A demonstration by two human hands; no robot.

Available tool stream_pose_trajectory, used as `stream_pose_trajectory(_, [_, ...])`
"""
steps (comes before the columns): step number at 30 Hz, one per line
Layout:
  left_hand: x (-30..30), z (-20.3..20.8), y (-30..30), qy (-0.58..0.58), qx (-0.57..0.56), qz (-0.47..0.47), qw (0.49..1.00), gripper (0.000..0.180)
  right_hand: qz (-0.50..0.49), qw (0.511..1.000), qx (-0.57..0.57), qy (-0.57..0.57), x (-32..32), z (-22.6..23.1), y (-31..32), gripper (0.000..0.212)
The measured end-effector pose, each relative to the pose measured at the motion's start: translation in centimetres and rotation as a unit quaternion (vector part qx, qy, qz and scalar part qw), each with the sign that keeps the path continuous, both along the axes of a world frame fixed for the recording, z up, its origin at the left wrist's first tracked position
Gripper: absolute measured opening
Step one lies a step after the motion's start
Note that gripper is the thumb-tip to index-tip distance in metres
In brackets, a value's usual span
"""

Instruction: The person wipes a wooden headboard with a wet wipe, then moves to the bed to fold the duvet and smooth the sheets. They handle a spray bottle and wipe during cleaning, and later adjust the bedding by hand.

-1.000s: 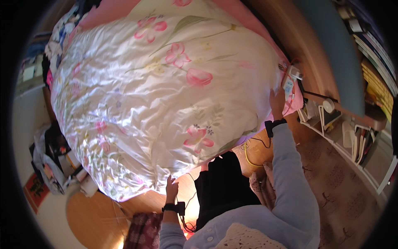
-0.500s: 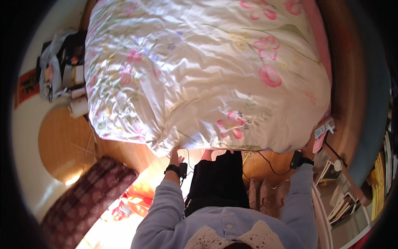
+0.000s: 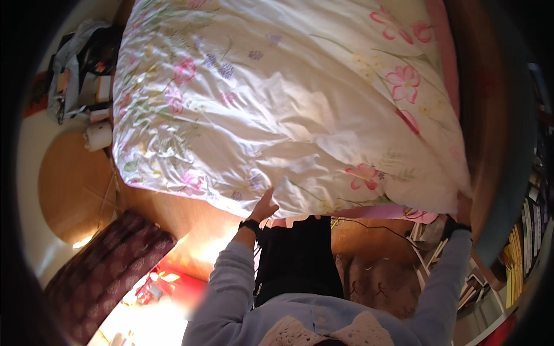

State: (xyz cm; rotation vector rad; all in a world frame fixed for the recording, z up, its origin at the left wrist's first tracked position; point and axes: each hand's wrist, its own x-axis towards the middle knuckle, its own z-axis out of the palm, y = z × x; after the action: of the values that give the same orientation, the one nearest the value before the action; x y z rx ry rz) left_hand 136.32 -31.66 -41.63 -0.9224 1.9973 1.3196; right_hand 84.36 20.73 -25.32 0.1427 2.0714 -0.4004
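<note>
A white quilt point(image 3: 323, 138) printed with pink, yellow and purple flowers covers the bed, wrinkled most at its left and middle. My left hand point(image 3: 265, 208) rests on the quilt's near edge, a finger stretched over the fabric and the thumb apart. At the near right corner, my right hand point(image 3: 464, 209) grips the quilt, which is drawn out toward it; its fingers are partly hidden and blurred. Pink bedding point(image 3: 375, 212) shows below the quilt's front edge and along the right side. Black bands circle both of my wrists.
At left are a round wooden tabletop point(image 3: 75, 184), a dark red patterned cushioned seat point(image 3: 109, 277) and a white roll point(image 3: 98, 136). A white shelf point(image 3: 482, 314) with books point(image 3: 522, 254) stands at right. A black cable point(image 3: 375, 226) runs below the bed edge.
The quilt has shifted right, its near right corner pulled outward and smoother. My right hand moved right with it. My left hand moved right, onto the top of the quilt's edge.
</note>
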Motion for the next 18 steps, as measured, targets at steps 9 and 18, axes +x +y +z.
stream_pose_trajectory(9, [4.7,3.0,-0.1,-0.035,-0.036,0.187,0.981,0.062,-0.204,0.859,-0.399,0.247,1.0,-2.3,-14.6,0.030])
stream_pose_trajectory(18, [1.2,10.1,-6.7,0.196,0.008,0.517,0.833,0.052,0.537,0.758,-0.349,-0.121,38.4,-6.3,-27.9,0.027])
